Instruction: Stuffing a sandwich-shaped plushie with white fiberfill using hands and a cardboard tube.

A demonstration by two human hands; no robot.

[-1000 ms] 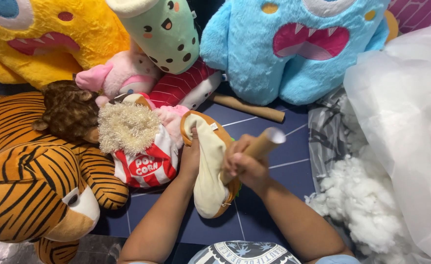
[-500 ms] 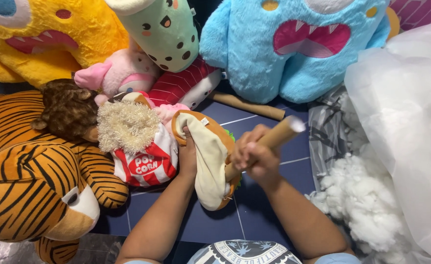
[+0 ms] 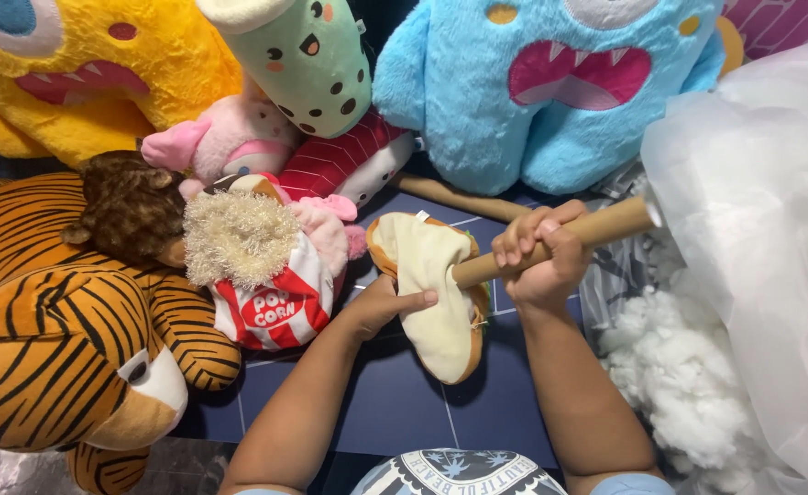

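Note:
My left hand (image 3: pixel 384 305) grips the side of a limp cream and tan plush skin (image 3: pixel 436 293) lying on the dark blue floor mat (image 3: pixel 395 403). My right hand (image 3: pixel 541 252) is closed around a brown cardboard tube (image 3: pixel 596 229). The tube's lower end is pushed into the plush skin, and its upper end points up and right toward the clear plastic bag (image 3: pixel 761 211).
Loose white stuffing (image 3: pixel 670 376) lies at the right under the bag. A striped tiger plush (image 3: pixel 55 312), a popcorn plush (image 3: pixel 262 275), a yellow monster (image 3: pixel 83 73), a blue monster (image 3: pixel 550 82), a green spotted plush (image 3: pixel 307 55) and a second wooden stick (image 3: pixel 445 195) crowd the left and back.
The tube has swung from nearly upright to slanting up and right, with more of it showing past my right hand. The plush skin shifted slightly in my left hand.

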